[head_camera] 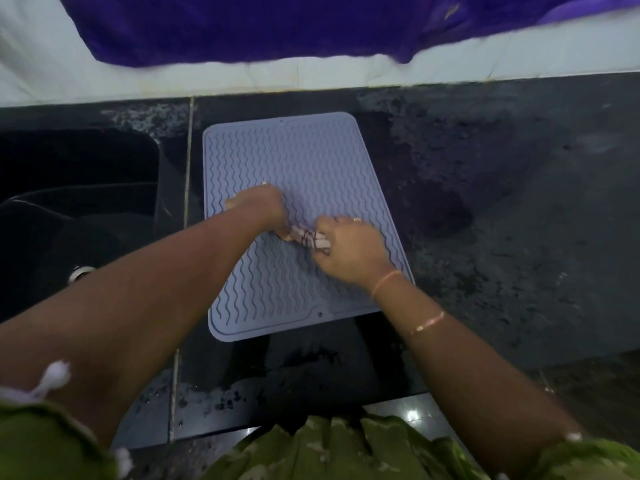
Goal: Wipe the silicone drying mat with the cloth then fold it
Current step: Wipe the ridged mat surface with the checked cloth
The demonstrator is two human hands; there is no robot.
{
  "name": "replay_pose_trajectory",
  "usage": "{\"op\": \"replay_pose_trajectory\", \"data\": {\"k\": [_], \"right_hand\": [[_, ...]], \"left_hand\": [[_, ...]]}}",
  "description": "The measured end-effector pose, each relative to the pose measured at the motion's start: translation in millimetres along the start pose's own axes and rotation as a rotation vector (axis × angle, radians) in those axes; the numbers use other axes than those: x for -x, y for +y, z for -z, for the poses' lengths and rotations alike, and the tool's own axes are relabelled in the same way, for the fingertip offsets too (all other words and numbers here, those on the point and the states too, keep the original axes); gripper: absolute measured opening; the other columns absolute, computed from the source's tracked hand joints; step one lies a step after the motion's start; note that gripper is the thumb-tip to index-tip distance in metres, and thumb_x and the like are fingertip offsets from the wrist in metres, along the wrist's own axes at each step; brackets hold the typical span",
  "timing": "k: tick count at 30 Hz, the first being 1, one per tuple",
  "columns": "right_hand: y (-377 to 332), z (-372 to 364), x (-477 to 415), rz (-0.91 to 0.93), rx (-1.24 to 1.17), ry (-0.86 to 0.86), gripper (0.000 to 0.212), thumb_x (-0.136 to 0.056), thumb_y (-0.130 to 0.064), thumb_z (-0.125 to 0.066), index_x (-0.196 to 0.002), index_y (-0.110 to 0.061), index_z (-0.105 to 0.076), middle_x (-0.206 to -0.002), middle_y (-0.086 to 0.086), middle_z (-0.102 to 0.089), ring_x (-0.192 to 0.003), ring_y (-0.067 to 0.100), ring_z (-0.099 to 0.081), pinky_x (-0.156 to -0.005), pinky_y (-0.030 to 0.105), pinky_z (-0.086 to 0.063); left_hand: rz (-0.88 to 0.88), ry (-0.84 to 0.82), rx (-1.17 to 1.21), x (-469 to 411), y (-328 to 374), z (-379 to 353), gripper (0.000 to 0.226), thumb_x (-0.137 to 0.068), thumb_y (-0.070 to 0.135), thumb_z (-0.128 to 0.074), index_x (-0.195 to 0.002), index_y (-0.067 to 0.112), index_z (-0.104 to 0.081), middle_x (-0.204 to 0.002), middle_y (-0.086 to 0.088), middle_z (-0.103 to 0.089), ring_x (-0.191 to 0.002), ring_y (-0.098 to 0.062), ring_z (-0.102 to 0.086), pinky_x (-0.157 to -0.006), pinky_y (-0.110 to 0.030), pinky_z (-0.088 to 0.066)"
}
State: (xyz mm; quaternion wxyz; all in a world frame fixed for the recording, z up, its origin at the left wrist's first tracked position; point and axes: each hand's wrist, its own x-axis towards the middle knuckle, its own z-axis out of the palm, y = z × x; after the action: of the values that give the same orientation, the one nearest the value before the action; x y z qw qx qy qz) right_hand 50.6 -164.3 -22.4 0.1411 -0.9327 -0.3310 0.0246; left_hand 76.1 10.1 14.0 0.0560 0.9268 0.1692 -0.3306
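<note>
A grey-blue silicone drying mat [298, 157] with wavy ridges lies flat on the dark stone counter. A small pink-and-white cloth [310, 238] is bunched up on the middle of the mat. My right hand [349, 251] grips the cloth's right end with curled fingers. My left hand [258, 206] is on the mat just left of it, and its lower fingers pinch the cloth's left end. Most of the cloth is hidden under the two hands.
A dark sink [76, 202] lies to the left of the mat, with a metal fitting [80, 273] at its near rim. Speckled black counter [502, 202] stretches to the right. A purple cloth [277, 26] hangs over the white wall at the back.
</note>
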Motion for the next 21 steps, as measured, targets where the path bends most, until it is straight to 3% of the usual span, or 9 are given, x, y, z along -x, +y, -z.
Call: {"op": "replay_pose_trajectory", "data": {"k": [6,9,11,14,17,18,20,21], "right_hand": [[-7,9,58,0.053,-0.043,-0.095,0.027,-0.074,-0.039,-0.059,-0.093,-0.020,-0.056,-0.088,0.003,-0.065,-0.081,0.026,-0.060,-0.064,0.030,-0.043],[-6,18,71,0.051,-0.106,-0.200,0.025,-0.074,-0.043,-0.058,-0.091,-0.025,-0.054,-0.086,-0.005,-0.064,-0.081,0.020,-0.061,-0.061,0.027,-0.042],[-4,26,70,-0.051,-0.293,-0.219,0.030,-0.074,-0.042,-0.063,-0.098,-0.029,-0.050,-0.079,-0.009,-0.062,-0.072,0.017,-0.062,-0.055,0.025,-0.039],[2,39,50,-0.302,-0.849,-0.061,0.036,-0.078,-0.029,-0.069,-0.103,-0.027,-0.043,-0.075,-0.002,-0.062,-0.053,0.011,-0.061,-0.048,0.024,-0.047],[11,57,11,-0.364,-0.958,0.183,0.031,-0.082,-0.016,-0.066,-0.099,-0.020,-0.041,-0.074,-0.007,-0.057,-0.046,-0.007,-0.056,-0.042,0.011,-0.042],[13,65,-5,-0.357,-0.958,0.226,0.031,-0.083,-0.016,-0.066,-0.100,-0.019,-0.041,-0.077,-0.006,-0.058,-0.048,-0.008,-0.056,-0.041,0.010,-0.042],[18,79,-38,-0.305,-0.892,0.284,0.033,-0.083,-0.016,-0.066,-0.106,-0.017,-0.042,-0.086,-0.003,-0.061,-0.057,-0.006,-0.060,-0.046,0.015,-0.046],[20,85,-53,-0.269,-0.818,0.311,0.035,-0.082,-0.016,-0.065,-0.109,-0.015,-0.043,-0.090,-0.001,-0.061,-0.065,-0.002,-0.061,-0.054,0.020,-0.051]], "left_hand": [[0.014,-0.003,0.004,5,1,2,0.104,-0.068,0.045,-0.081,-0.148,0.009,-0.025,-0.152,-0.012,-0.028,-0.138,-0.034,-0.031,-0.111,-0.052,-0.030],[0.029,0.040,0.017,4,1,-4,0.119,-0.067,0.046,-0.082,-0.152,0.014,-0.005,-0.159,-0.007,-0.011,-0.141,-0.035,-0.024,-0.111,-0.058,-0.024],[0.013,0.076,0.017,3,2,-8,0.126,-0.068,0.043,-0.081,-0.151,0.022,0.012,-0.160,-0.002,0.010,-0.143,-0.038,-0.019,-0.109,-0.060,-0.022],[-0.099,0.072,-0.044,-2,10,-8,0.121,-0.073,0.031,-0.080,-0.150,0.028,0.014,-0.159,0.000,0.018,-0.142,-0.040,-0.018,-0.112,-0.057,-0.024],[-0.209,-0.042,-0.158,-3,18,-2,0.098,-0.082,0.019,-0.070,-0.153,0.017,-0.003,-0.160,-0.007,0.005,-0.143,-0.031,-0.021,-0.115,-0.053,-0.018],[-0.221,-0.091,-0.111,-2,21,4,0.086,-0.083,0.015,-0.068,-0.151,0.011,-0.017,-0.159,-0.010,-0.011,-0.139,-0.030,-0.030,-0.112,-0.047,-0.026],[-0.223,-0.152,0.029,-2,23,21,0.058,-0.081,0.016,-0.068,-0.135,0.005,-0.049,-0.137,-0.013,-0.050,-0.120,-0.027,-0.053,-0.098,-0.037,-0.044],[-0.202,-0.127,0.061,-2,24,28,0.051,-0.080,0.021,-0.071,-0.127,0.006,-0.057,-0.128,-0.012,-0.058,-0.113,-0.025,-0.057,-0.095,-0.036,-0.047]]}}
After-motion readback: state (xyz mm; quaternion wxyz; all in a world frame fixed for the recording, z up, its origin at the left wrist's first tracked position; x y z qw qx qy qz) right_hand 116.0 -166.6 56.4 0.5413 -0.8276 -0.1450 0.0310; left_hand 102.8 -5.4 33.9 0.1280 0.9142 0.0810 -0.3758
